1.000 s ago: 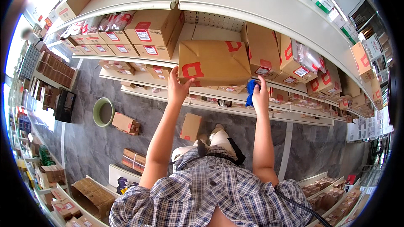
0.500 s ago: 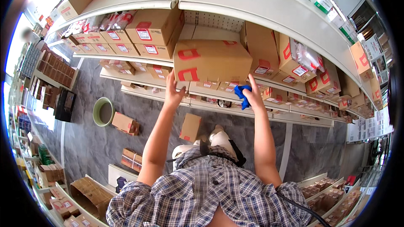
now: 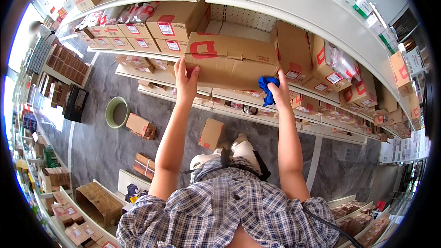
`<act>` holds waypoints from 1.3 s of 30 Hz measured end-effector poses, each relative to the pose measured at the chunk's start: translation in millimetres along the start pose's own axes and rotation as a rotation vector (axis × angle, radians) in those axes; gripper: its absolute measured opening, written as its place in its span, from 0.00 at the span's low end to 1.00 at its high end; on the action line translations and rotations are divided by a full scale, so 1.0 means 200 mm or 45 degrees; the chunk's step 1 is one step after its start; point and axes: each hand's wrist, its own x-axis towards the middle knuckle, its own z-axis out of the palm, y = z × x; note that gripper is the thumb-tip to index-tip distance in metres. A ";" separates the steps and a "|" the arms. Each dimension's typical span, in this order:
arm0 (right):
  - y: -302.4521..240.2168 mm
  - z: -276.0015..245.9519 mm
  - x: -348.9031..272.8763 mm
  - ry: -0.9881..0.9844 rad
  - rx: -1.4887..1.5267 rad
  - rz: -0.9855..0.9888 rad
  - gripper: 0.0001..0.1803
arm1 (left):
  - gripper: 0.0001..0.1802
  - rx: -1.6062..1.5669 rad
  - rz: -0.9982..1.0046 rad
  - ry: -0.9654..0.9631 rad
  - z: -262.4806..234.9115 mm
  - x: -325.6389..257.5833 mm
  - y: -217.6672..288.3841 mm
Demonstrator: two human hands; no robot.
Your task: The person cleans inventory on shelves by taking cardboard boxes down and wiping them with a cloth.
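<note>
Brown cardboard box (image 3: 234,64) between left hand (image 3: 185,83), half-curled at its left end, and right hand (image 3: 280,93), pinching blue cloth (image 3: 264,84) by its right corner: apparently a two-handed holding step; the next move likely needs even support.

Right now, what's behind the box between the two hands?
Behind the box, part of a white shelf and a back panel with holes show. The box hides the rest, so I can't tell.
</note>
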 end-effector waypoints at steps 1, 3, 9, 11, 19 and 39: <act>0.00 0.01 -0.02 0.041 0.001 0.028 0.37 | 0.28 0.008 -0.010 0.001 -0.02 -0.01 0.01; -0.02 0.04 -0.03 0.059 -0.026 0.011 0.36 | 0.27 0.006 -0.143 -0.023 -0.05 -0.03 0.03; -0.03 0.11 -0.13 -0.015 0.024 0.054 0.31 | 0.26 0.169 -0.285 0.086 -0.15 -0.26 0.08; -0.04 0.13 -0.15 -0.096 -0.165 -0.029 0.29 | 0.27 0.143 -0.378 0.147 -0.20 -0.35 0.08; 0.30 0.22 -0.22 -0.323 -0.298 0.335 0.25 | 0.25 0.245 -0.764 0.426 -0.30 -0.89 -0.06; 1.27 0.15 -0.63 -0.862 -0.946 0.590 0.26 | 0.25 0.290 -1.527 0.675 0.00 -2.27 -0.62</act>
